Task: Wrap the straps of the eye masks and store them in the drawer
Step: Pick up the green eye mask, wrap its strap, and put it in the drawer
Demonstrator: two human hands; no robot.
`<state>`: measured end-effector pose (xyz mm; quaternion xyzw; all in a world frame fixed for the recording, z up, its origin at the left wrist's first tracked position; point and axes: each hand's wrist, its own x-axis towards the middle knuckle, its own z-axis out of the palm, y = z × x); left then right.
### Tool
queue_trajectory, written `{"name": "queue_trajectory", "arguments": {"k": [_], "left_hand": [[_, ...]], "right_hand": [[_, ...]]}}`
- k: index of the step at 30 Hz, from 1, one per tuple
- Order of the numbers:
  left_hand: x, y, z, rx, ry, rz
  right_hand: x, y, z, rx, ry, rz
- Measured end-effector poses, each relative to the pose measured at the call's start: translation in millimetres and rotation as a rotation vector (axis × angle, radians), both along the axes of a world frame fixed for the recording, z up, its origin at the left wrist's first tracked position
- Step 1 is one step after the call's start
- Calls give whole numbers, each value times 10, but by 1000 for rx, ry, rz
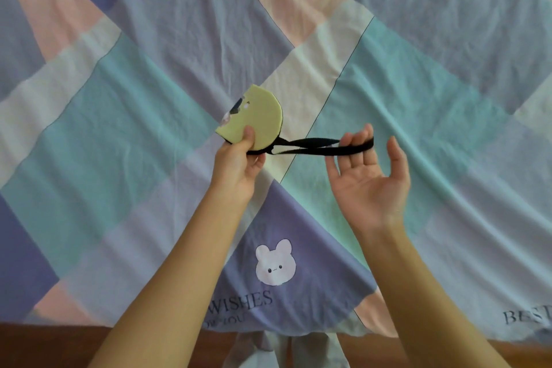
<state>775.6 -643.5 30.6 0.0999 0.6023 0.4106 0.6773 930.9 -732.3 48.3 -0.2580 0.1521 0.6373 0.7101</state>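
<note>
Right hand [366, 176] first, since it sits a little nearer to me: I have it palm up with the fingers spread wide and loose, and the black strap [316, 148] runs over the middle fingers as a loop hooked there, not pinched, with the thumb standing off to the side. Left hand [239, 164] is closed in a pinch on the lower edge of the eye mask [254, 121], thumb on the yellow face and the other fingers hidden behind it, so I hold the mask folded in half, a half-round shape with a small printed figure near the fold. Both hands are raised above the bedsheet [134, 104], a patchwork of teal, lilac, pink and cream with a rabbit print [276, 261] close to me and lettering further off. The strap is pulled out sideways between my hands, its two runs crossing once partway along, and it looks fairly taut. I judge that I am at the start of the wrapping step: the strap is stretched but no turn lies around the mask yet. The next move, I think, calls for carrying the loop over the folded mask while the left pinch keeps the fold shut, with enough tension that the elastic does not slip off my fingers. I see no drawer and no other mask from here.
</note>
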Motion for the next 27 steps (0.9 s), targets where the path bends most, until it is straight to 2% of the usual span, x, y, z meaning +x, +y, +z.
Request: {"name": "queue_trajectory", "arguments": {"k": [1,2,3,5,7,8,9,10,13,14,15,18,21,25,27], "left_hand": [[24,-47,6,7,-29,-16],[51,-87,15,20,-69,-20],[80,-120,44,38,-122,-15],[119,-138,122,87,-220,2],[121,-106,180,136,-255,39],[102,-77,185,155,-243,62],[70,-42,173,162,-220,89],[34,-6,154,153,-199,120],[-43,40,105,65,-203,194],[-38,30,89,43,-209,187],[-22,9,79,37,-217,160],[65,-96,95,106,-225,49],[76,-162,136,209,-142,-70],[-34,-225,155,441,202,-383],[-80,-279,185,547,310,-570]], "right_hand": [[4,27,-9,32,81,-35],[10,59,-34,7,53,-4],[1,86,-51,-76,-118,79],[-48,106,-88,-261,-791,441],[-55,54,-171,-295,-1515,865],[-45,21,-188,-272,-1684,1006],[-25,-18,-175,-219,-1671,1068],[-9,-65,-108,-153,-1520,1032],[9,-91,166,75,-668,524],[3,-76,199,107,-475,370],[-16,-62,201,105,-403,274],[-168,-18,151,73,-498,201],[-294,-27,131,19,-625,191],[-327,-112,64,-36,-887,259],[-323,-142,71,-66,-941,299]]}}
